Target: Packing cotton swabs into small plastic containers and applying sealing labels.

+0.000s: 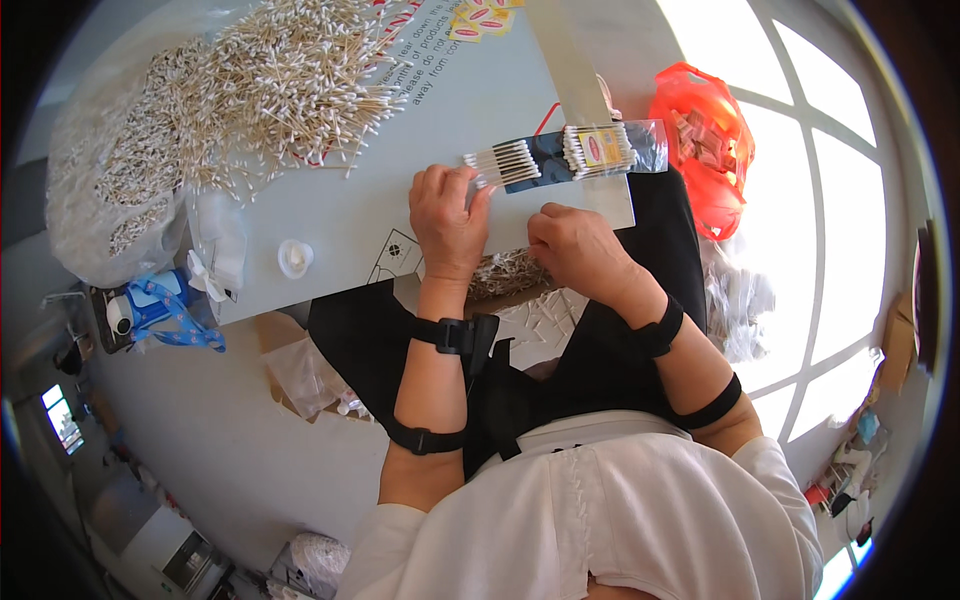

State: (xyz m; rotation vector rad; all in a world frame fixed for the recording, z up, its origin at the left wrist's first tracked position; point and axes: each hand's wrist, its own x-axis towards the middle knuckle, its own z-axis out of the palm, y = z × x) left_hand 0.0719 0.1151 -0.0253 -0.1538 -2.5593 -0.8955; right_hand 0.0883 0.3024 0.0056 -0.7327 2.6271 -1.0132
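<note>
A row of cotton swabs (503,162) lies side by side on a dark strip of clear plastic packaging (551,158) near the table's front edge. My left hand (445,225) is at the left end of this row, thumb and forefinger closed on the swab tips. A second bundle of swabs (572,150) with a yellow-and-red label card (602,148) sits on the packaging's right part. My right hand (585,250) hovers at the table edge below the packaging, fingers curled inward; anything inside them is hidden. Beneath it, a box of loose swabs (505,274) rests near my lap.
A big heap of cotton swabs (290,80) spills from a clear bag (75,200) at the table's far left. A small white cup (295,259) and a blue bottle (150,303) stand nearer. Yellow cards (485,18) lie at the back. A red plastic bag (705,150) hangs right.
</note>
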